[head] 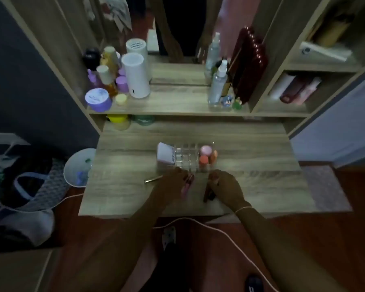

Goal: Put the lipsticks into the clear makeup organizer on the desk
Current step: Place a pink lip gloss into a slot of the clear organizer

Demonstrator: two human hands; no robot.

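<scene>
Holding a pink lipstick (187, 184), the left hand (173, 183) has its grip closed; at its 3 o'clock the right hand (224, 186) clasps a dark lipstick (208, 193) (blurred). At their 12 o'clock, the clear organizer (185, 158) stands on the counter (261, 180).

Wooden desk (261, 186) with clear organizer (187, 158), slim metal tool (153, 179), lipsticks (209, 193).

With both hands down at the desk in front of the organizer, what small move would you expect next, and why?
Probably the left hand lifts its pink lipstick toward the empty middle slots of the clear makeup organizer. Its grip looks closed on the tube just in front of the organizer. The right hand seems to hold a darker lipstick lower on the desk.
</scene>
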